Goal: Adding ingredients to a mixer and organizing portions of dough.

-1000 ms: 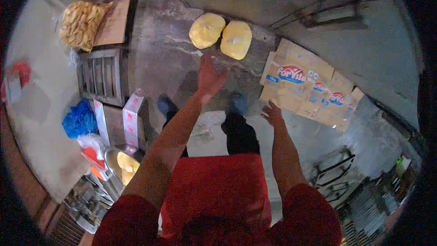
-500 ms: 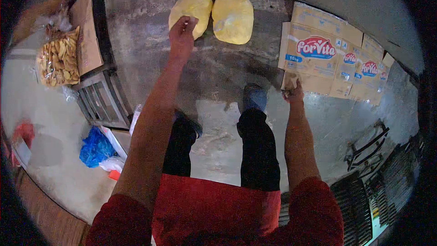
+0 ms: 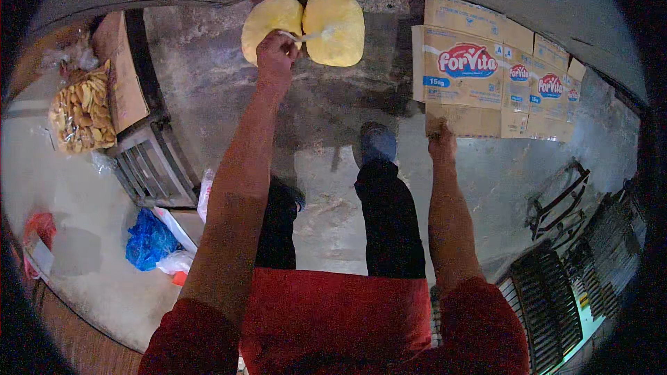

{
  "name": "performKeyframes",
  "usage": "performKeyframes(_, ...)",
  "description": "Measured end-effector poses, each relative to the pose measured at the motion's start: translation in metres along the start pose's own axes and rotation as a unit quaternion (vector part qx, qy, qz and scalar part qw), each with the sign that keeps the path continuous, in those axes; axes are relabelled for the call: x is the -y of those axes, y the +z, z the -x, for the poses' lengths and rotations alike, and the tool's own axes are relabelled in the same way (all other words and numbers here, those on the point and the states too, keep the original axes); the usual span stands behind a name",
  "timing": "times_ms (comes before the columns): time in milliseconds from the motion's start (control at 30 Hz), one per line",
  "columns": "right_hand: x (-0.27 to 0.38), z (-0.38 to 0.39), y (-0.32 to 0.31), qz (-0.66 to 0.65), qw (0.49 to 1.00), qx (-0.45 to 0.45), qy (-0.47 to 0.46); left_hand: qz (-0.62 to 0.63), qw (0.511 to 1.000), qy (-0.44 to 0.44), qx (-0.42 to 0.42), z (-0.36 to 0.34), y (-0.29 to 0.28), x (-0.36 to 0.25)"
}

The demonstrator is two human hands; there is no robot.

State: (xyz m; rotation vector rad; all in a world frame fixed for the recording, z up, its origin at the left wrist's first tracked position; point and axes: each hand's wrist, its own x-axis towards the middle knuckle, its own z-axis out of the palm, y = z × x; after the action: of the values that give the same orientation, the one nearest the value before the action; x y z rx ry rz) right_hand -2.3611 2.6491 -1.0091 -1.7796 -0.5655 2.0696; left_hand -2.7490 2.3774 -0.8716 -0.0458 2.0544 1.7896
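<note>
Two plump yellow-filled plastic bags rest side by side on the floor at the far end, a left bag (image 3: 267, 19) and a right bag (image 3: 340, 28). In front of the left bag, my left hand (image 3: 276, 57) is closed in a pinch on a whitish twisted plastic neck (image 3: 311, 37). That strip stretches across to the middle of the right bag. My right hand (image 3: 442, 140) has its fingers closed on the near left corner of a flattened cardboard box (image 3: 465, 101) with red and blue print.
At left, a clear bag of brown sliced snacks (image 3: 87, 114) lies beside a cardboard piece (image 3: 121, 69) and a dark slatted wooden frame (image 3: 156, 163). A blue plastic bag (image 3: 149, 239) is on the floor. Dark metal racks (image 3: 545, 298) stand at lower right. My feet are between my arms.
My left hand has gone from over the left bag to holding the stretched plastic neck of the right bag. My right hand stays at the cardboard's corner. The whole view has shifted slightly.
</note>
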Motion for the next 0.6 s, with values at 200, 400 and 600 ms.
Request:
performKeyframes(200,0.016,0.075,0.044,0.044,0.993,-0.070,0.080,-0.052,0.984,-0.135,-0.100,0.013,-0.066,-0.044)
performKeyframes(400,0.029,0.063,-0.052,0.153,0.974,0.144,-0.087,0.047,0.987,-0.106,-0.114,0.119,-0.053,-0.128)
performKeyframes(600,-0.085,0.160,-0.025,0.264,0.925,0.155,-0.224,-0.083,0.987,-0.128,-0.059,0.256,-0.146,-0.223)
